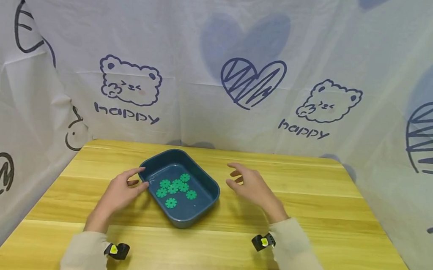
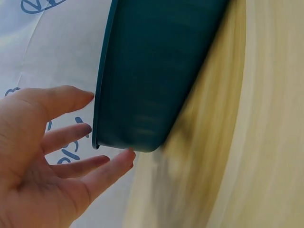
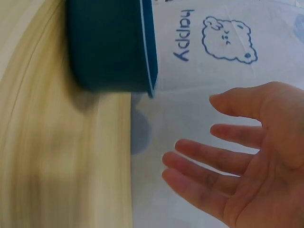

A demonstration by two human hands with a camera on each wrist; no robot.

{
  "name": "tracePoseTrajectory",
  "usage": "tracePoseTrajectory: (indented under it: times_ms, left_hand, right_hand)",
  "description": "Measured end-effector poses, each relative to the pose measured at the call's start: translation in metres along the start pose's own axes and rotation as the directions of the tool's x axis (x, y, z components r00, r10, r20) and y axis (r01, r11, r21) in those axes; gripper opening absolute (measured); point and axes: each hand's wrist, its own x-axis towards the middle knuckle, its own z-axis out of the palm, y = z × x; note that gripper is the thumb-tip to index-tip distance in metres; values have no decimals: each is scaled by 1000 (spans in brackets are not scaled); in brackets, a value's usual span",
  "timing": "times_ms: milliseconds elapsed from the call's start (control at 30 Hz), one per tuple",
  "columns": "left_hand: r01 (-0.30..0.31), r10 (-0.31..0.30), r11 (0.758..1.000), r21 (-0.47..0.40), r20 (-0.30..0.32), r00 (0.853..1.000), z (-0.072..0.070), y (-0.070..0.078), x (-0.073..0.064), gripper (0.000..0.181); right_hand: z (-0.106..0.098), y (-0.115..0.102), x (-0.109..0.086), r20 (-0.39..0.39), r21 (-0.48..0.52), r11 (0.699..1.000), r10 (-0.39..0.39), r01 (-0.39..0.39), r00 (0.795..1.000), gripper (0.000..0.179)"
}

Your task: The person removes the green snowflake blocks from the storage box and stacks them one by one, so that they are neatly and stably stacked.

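Note:
A dark blue-green rectangular tub (image 1: 178, 159) stands turned at an angle on the wooden table. Inside it lie several flat green notched discs (image 1: 173, 188), most of them clustered and overlapping. My left hand (image 1: 120, 191) is at the tub's left corner, thumb and fingers spread and loosely bent. In the left wrist view, its fingertips (image 2: 127, 156) come up to the tub's (image 2: 147, 76) rim and end wall; firm contact is unclear. Apart from the tub's right side, my right hand (image 1: 252, 188) hovers with relaxed, parted fingers. Nothing is in its palm in the right wrist view.
The table (image 1: 296, 188) has a light wood-grain top. Behind and beside it hangs a white cloth (image 1: 191, 65) with bear and heart drawings. Each wrist bears a small black camera, one at the left sleeve (image 1: 87, 252), one at the right sleeve (image 1: 295, 243).

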Motion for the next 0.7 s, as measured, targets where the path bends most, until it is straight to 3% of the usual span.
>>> tracePoseTrajectory:
  times_ms: [433, 700]
  left_hand:
    - [59, -63, 980, -189, -17, 998, 10, -6, 0, 61]
    - [52, -65, 966, -254, -44, 997, 12, -10, 3, 64]
  right_hand:
    - [24, -27, 18, 61, 54, 994, -95, 92, 994, 38]
    - [38, -35, 29, 106, 38, 992, -120, 117, 987, 33]
